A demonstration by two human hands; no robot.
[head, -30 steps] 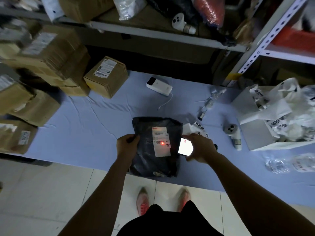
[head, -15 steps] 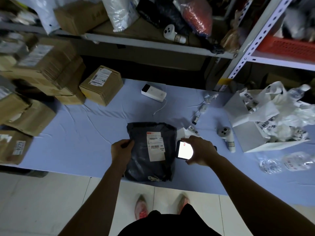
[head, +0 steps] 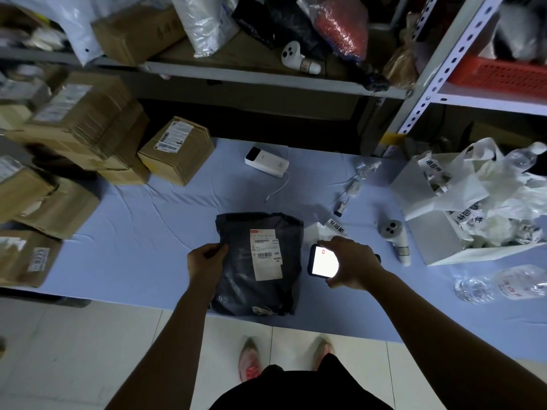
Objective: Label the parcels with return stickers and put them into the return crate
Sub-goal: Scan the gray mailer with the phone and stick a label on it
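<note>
Parcel (head: 236, 279): my L hand (head: 205, 260) pinches its left edge to steady it; R hand (head: 352, 266) grips lit handheld (head: 321, 261) just right of parcel, prob. reading label.

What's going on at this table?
A person stands at the blue-covered table. Their left hand grips the left edge of a dark parcel bearing a white shipping label, while the right hand holds a lit handheld device beside it. A return sticker lies loose just beyond; none shows on the parcel yet.
</note>
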